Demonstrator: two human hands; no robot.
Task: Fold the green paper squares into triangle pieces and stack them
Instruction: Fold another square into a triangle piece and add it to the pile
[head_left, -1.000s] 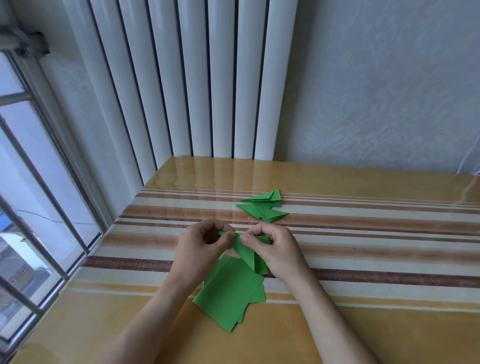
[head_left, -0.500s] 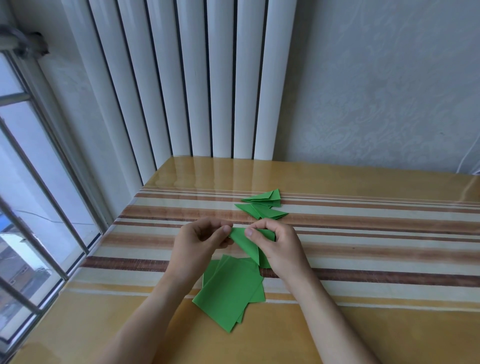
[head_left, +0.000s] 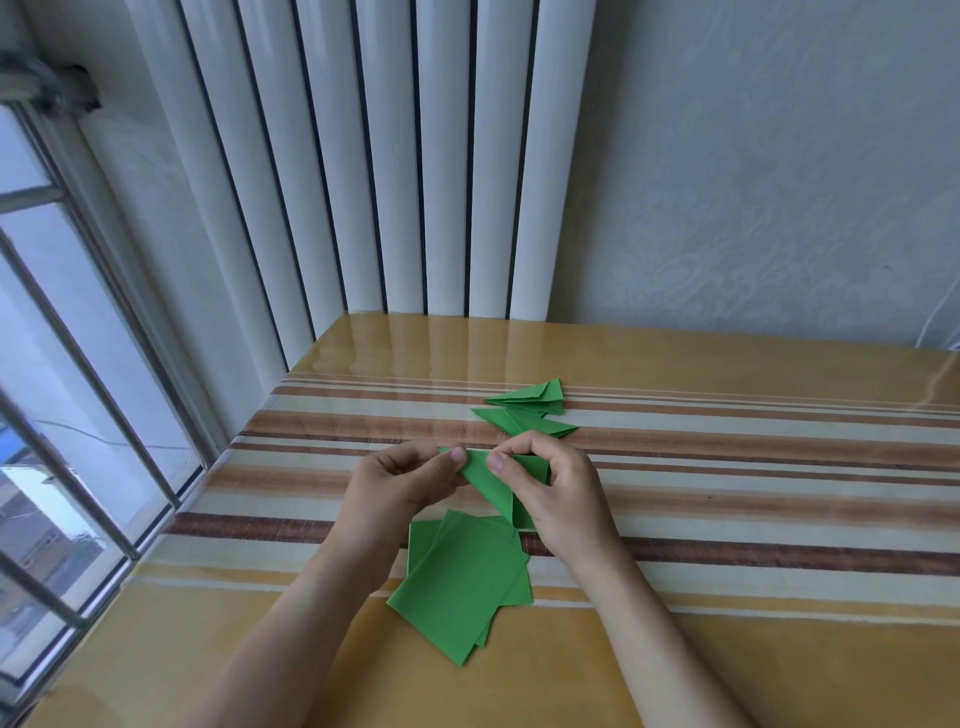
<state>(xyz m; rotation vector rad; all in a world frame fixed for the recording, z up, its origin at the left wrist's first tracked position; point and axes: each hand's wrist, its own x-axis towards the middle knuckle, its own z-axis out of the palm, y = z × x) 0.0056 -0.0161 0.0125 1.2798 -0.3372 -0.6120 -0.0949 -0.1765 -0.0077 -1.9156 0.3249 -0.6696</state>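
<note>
Both hands hold one partly folded green paper piece (head_left: 493, 483) just above the table. My left hand (head_left: 400, 483) pinches its left top corner between thumb and fingers. My right hand (head_left: 556, 493) pinches its top edge and covers its right part. A loose pile of flat green paper squares (head_left: 462, 577) lies on the table under and in front of my hands. Beyond my hands lies a small heap of folded green triangle pieces (head_left: 530, 413), partly overlapping each other.
The glossy table (head_left: 753, 519) has a striped brown and cream band across its middle. A white ribbed radiator (head_left: 395, 156) stands behind the table. A barred window (head_left: 62, 415) runs along the left edge. A wall (head_left: 779, 182) is at the back right.
The folded piece has been turned and flattened between my hands, its point now hanging down. My hands have shifted slightly; the square pile and triangle heap stayed put.
</note>
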